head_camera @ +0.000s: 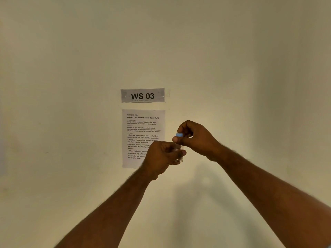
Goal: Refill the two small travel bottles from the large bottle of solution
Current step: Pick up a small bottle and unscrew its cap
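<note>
Two hands meet mid-air before the wall in the head view, left hand (162, 155) wrapping the clear travel bottle (179, 154), right hand (194, 137) pinching its blue cap (179, 134) — a loosened grip could drop it.

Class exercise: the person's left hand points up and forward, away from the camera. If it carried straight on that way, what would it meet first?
Probably the instruction sheet taped to the wall: the left hand, holding the small clear bottle, sits in front of the sheet's lower right corner. Depth is unclear, so the gap cannot be judged.
</note>
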Action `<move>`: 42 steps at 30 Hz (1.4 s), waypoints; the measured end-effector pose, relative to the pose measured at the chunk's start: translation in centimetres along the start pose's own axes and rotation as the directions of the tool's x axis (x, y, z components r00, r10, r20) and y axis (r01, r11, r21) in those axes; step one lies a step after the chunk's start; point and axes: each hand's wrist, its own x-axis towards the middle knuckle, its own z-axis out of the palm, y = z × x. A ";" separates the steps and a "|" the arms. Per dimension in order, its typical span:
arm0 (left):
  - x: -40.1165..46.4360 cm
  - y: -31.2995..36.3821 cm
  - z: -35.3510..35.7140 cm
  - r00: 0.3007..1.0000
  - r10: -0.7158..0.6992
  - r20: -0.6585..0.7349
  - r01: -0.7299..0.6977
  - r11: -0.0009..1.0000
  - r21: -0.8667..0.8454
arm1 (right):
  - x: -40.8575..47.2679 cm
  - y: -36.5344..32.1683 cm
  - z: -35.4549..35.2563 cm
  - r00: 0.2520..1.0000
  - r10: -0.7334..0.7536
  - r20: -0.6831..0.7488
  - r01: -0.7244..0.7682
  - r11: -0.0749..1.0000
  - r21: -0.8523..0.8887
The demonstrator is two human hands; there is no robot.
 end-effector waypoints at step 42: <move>-2.6 0.0 -4.5 1.000 -0.003 0.020 0.003 1.000 -0.002 | -0.6 -5.1 3.7 0.995 0.051 0.082 -0.026 0.957 -0.288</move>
